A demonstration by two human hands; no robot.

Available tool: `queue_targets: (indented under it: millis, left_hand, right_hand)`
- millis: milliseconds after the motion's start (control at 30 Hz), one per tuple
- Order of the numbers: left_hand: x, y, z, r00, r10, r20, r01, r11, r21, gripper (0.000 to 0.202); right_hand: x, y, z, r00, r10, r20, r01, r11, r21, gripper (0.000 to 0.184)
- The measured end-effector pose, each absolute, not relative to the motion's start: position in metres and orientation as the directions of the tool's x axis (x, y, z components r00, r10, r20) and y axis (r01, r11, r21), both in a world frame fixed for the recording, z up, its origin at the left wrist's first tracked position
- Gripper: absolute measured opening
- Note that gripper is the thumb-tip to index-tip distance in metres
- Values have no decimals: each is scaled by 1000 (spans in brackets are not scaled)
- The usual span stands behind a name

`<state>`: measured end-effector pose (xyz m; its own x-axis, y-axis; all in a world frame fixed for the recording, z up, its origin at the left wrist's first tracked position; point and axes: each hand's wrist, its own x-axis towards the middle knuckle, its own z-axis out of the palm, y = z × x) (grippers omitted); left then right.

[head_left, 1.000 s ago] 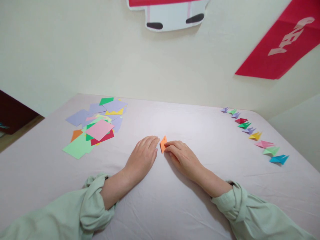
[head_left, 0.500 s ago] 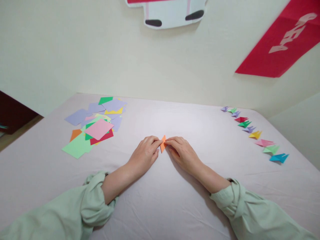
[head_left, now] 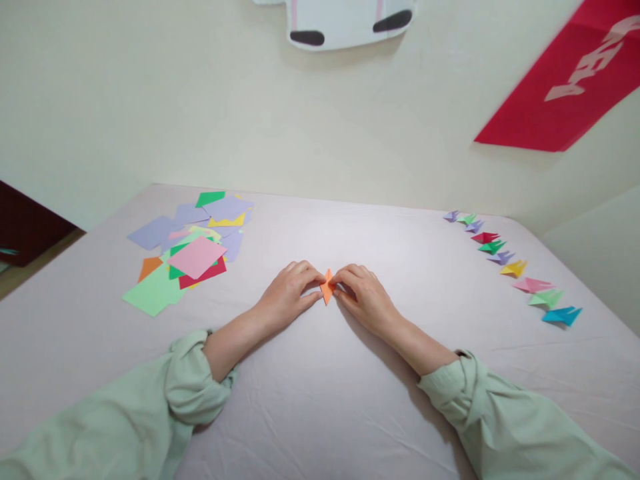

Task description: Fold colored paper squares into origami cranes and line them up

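Observation:
A small folded orange paper (head_left: 327,287) stands on the pale table cloth (head_left: 320,400) in the middle. My left hand (head_left: 287,293) pinches its left side with curled fingers. My right hand (head_left: 365,297) pinches its right side, fingers bent over it. Both forearms rest on the cloth, sleeves rolled up.
A loose heap of coloured paper squares (head_left: 193,250) lies at the back left. A curved row of several small folded paper figures (head_left: 510,263) runs along the right side. The wall behind carries a red banner (head_left: 560,87) and a white cut-out (head_left: 345,23).
My left hand went from lying flat beside the orange paper to pinching it. Both hands have closed in on the paper and shifted slightly away from me.

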<state>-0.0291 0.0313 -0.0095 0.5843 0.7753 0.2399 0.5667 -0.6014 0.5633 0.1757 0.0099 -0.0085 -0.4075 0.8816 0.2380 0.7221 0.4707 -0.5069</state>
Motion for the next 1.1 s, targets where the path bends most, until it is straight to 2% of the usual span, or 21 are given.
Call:
queue_targets:
  millis: [333,567,767,933,1100]
  left_hand:
    - [-29,26,-12,555,790,261,610,-599,518,9]
    - [-32,23,-9,611,757,232,588,-630,508,29]
    - [-29,26,-11,594,769,237,592,-617,518,18]
    - [-28,26,-12,571,784,243,615,-604,506,14]
    - [-29,24,-8,606,764,220,603,-622,500,29]
  right_hand:
    - [177,15,-6,-448,869,212,707,489,-511,14]
    - [178,15,-11,-428,874,230,706,482,-519,11]
    - [178,15,-8,-449,868,213,696,489,-526,18]
    - [178,15,-5,-447,871,202,701,482,-526,16]
    - [182,16,-4,-479,858,187,693,500,-520,23]
